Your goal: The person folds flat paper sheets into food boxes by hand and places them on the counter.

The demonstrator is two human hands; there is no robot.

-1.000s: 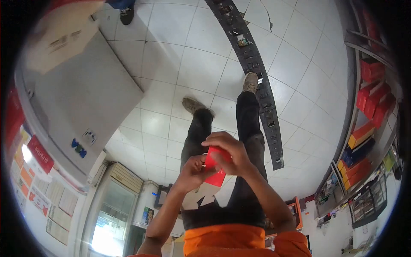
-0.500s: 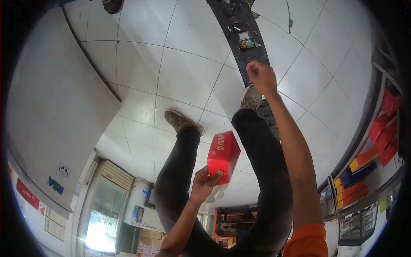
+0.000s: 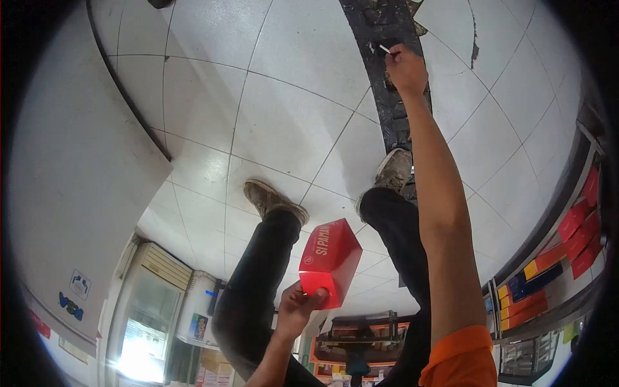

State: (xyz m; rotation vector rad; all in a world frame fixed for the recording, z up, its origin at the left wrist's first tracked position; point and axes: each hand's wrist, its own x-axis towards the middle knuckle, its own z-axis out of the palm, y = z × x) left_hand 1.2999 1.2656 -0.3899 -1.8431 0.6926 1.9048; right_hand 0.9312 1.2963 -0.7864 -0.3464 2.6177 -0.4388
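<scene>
My left hand (image 3: 302, 311) grips the lower end of a red cardboard box (image 3: 330, 255) with white lettering "SI PAMAN", thumb on its near face. The box hangs tilted between my knees, above the floor. My right hand (image 3: 407, 72) reaches far forward over a dark, rough strip in the floor (image 3: 380, 103). Its fingers are closed in a pinch, and a short white stick like a cigarette (image 3: 385, 49) sticks out from the fingertips. Part of the strip below the right hand is hidden.
My shoes (image 3: 276, 198) stand on pale floor tiles (image 3: 290, 116), one beside the strip. A white counter panel (image 3: 84, 155) rises at left. Red and orange boxes (image 3: 525, 303) fill a shelf at right. A glass-fronted cabinet (image 3: 145, 309) is at lower left.
My right hand has moved forward along the strip, and the white stick now shows at its fingers. The red box and left hand sit slightly lower in view.
</scene>
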